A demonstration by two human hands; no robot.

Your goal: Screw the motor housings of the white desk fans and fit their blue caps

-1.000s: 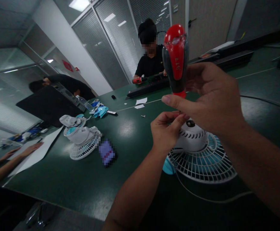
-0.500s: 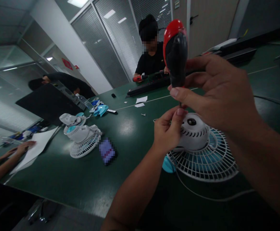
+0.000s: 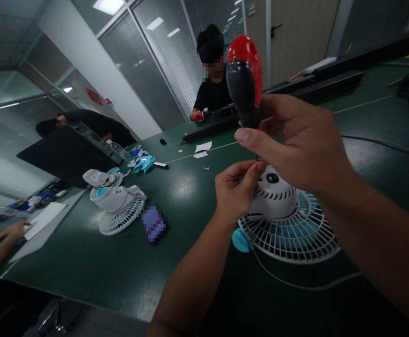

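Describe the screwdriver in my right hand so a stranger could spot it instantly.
On the green table, find the nearer white fan, lying face down. Above it, your right hand holds the screwdriver nearly upright. Bulbous, red and black, it looks much larger than the red tool held across the table.

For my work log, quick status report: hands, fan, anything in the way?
Right hand holds red-and-black screwdriver, handle up. Left hand pinched at shaft's lower end. Fan grille-down, white motor housing up. Left hand hides the tip.

No text legible; red sign (image 3: 93,96) too blurred.
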